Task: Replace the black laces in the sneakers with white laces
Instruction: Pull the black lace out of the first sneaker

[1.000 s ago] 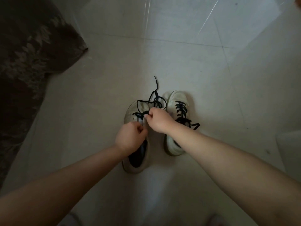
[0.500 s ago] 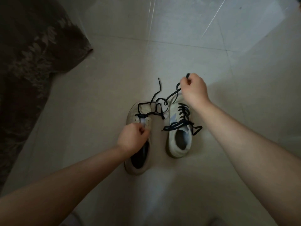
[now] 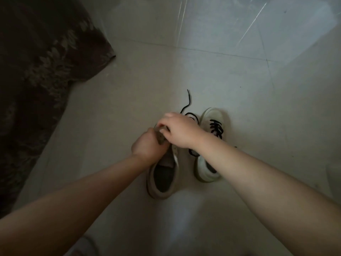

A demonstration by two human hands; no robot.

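Observation:
Two pale sneakers stand side by side on the tiled floor, toes pointing away from me. My left hand [image 3: 147,145] grips the tongue of the left sneaker [image 3: 162,180] near its front. My right hand [image 3: 180,129] reaches across over that shoe's toe, fingertips curled and pinching at the lacing there. A loose black lace [image 3: 188,100] trails onto the floor beyond my right hand. The right sneaker [image 3: 210,115] still carries its black lace [image 3: 216,127] threaded through the eyelets; my right forearm covers its middle. No white laces are in sight.
A dark patterned rug [image 3: 36,85] covers the floor to the left. Light grey tiles [image 3: 258,80] spread ahead and to the right. A pale object [image 3: 335,174] shows at the right edge.
My right hand, which had pulled the black lace up and to the right, has come back down to the left sneaker's toe. The left hand stays on the tongue.

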